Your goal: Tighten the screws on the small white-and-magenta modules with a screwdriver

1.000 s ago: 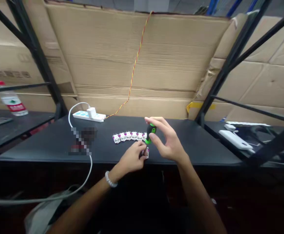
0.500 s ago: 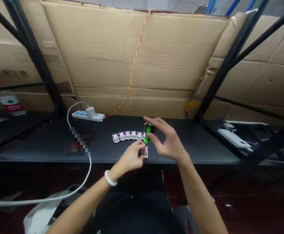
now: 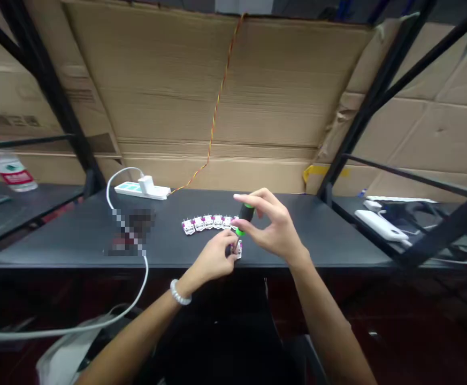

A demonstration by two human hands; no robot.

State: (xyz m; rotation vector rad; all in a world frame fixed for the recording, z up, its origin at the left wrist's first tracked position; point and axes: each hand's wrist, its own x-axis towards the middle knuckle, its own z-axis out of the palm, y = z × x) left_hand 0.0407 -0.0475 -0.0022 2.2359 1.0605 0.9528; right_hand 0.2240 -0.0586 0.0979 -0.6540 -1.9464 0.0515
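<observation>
Six modules (image 3: 209, 223) sit in a row on the desk (image 3: 56, 246), a power strip (image 3: 142, 190) off at their 9 o'clock — left hand (image 3: 213, 258) closed on a seventh module (image 3: 238, 250) at 6 o'clock, right hand (image 3: 275, 227) gripping a green screwdriver (image 3: 246, 214), its tip at that module.

Both forearms (image 3: 137, 329) are bare as far as they show, and the left hand (image 3: 213, 259) and right hand (image 3: 275, 227) wear nothing, their fingers long and slim. Around the left wrist sits a bracelet (image 3: 180, 292) of round white beads (pearl-like, though the material is too small to tell), strung in a single band. A black top (image 3: 221, 342) fills the lower middle of the view, its cloth lost in shadow, with no marking readable.
</observation>
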